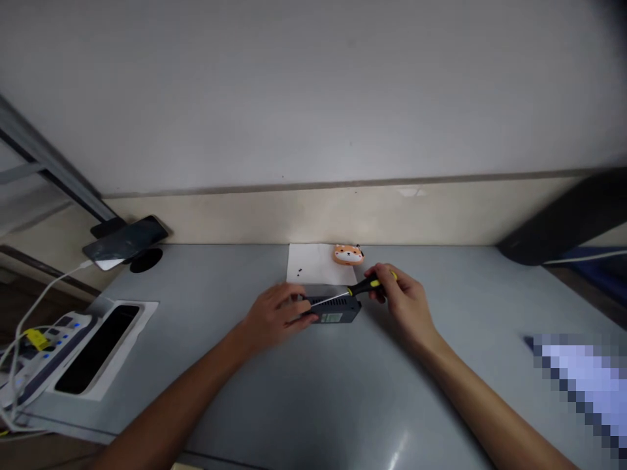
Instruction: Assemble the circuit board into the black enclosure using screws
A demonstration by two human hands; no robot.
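Partway along, I'd judge: my dark vented box (339,309) looks to rest on the bench (304,398), just on the near side of the white paper (312,256), slots and a pale label showing. Left grip (275,316) is closed around the box's left end, fingers bent over it; right grip (400,301) is wrapped on the black-and-yellow handle of the screwdriver (362,287). Shaft runs low across the vents toward the left fingers; tip is hidden there, so can't say whether it's seated. Done, as I read it: tiny dark bits (300,269) lie on the paper, maybe screws already out, too small to confirm; orange animal-face case (347,255) sits at the sheet's right side. Remaining: box looks closed up, no cover off, so screw work seems unfinished. Loosening or tightening, I can't tell.
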